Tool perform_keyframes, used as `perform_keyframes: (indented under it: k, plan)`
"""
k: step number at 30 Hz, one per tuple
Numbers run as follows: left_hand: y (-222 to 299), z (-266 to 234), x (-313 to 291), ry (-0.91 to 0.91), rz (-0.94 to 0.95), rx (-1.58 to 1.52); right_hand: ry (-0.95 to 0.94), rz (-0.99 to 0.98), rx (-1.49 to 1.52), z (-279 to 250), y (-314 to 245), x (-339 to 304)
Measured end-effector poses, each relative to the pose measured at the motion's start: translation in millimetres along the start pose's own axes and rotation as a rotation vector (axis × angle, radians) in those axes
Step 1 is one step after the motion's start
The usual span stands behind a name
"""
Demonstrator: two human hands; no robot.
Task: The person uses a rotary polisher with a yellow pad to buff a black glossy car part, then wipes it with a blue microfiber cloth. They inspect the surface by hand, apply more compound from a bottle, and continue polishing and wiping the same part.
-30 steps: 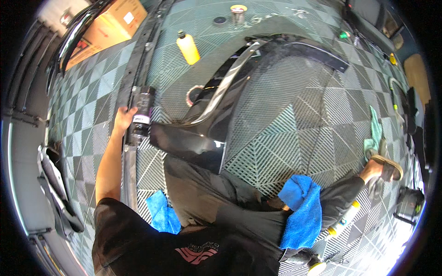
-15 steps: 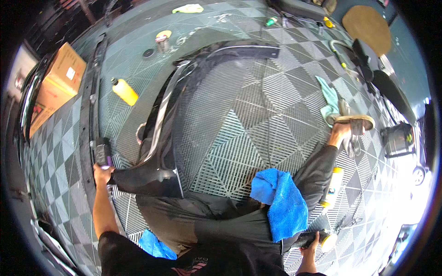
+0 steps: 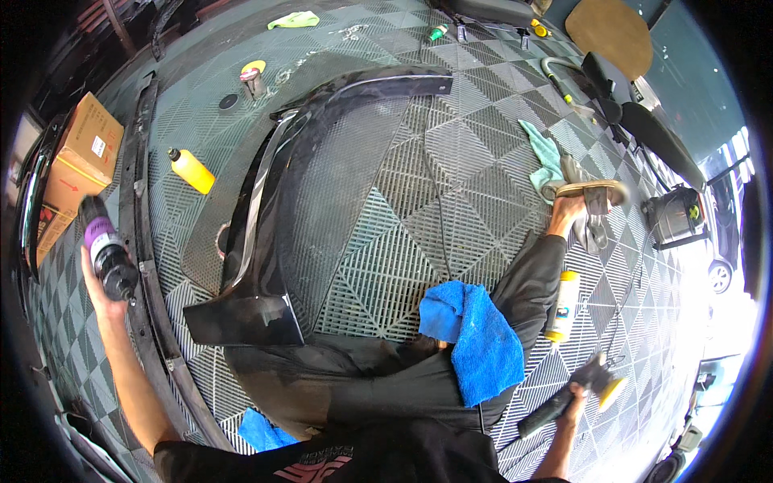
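Note:
My left hand (image 3: pixel 101 299) is closed around a black squeeze bottle (image 3: pixel 109 258) with a purple and white label, its nozzle tilted down toward me. This bottle is held at the far left, beside a long dark strip. At the lower right, my right hand (image 3: pixel 574 404) grips a black polisher (image 3: pixel 549 412) with a yellow pad (image 3: pixel 612 393) facing right, away from me. Between my legs and ahead of me lies a glossy black car fender (image 3: pixel 243 324), curved round an arch. A blue microfibre towel (image 3: pixel 485 354) is draped over my right thigh.
A yellow bottle (image 3: pixel 192 171) and a cardboard box (image 3: pixel 87 145) are on the left. Beyond the fender stands a small can (image 3: pixel 253 84). A yellow-and-white bottle (image 3: pixel 563 307) lies beside my right leg. Another blue towel (image 3: pixel 264 432) is near my left hip. A thin cable runs across the tiled floor.
My left hand has raised the squeeze bottle, moved it left and tipped its nozzle downward. My right hand has brought the polisher forward and turned it. The whole view has shifted slightly.

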State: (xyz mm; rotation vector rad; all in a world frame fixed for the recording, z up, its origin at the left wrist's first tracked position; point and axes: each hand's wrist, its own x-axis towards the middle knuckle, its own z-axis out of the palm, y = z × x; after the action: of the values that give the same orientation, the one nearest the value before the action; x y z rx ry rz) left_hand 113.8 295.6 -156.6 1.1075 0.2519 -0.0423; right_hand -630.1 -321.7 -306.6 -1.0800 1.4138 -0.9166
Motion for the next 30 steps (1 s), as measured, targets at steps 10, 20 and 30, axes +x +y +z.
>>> perform_keyframes:
  k: [10,20,30]
  plan:
    - [-69,164,-89,-0.589,0.196,-0.305,-0.711,-0.131,-0.405,210,-166,-58]
    - [50,239,-209,-0.597,0.795,0.013,-1.237,-0.303,-0.868,428,-71,-148]
    - [-83,276,-198,-0.828,0.767,-0.007,-1.206,-0.256,-0.837,436,-15,-143]
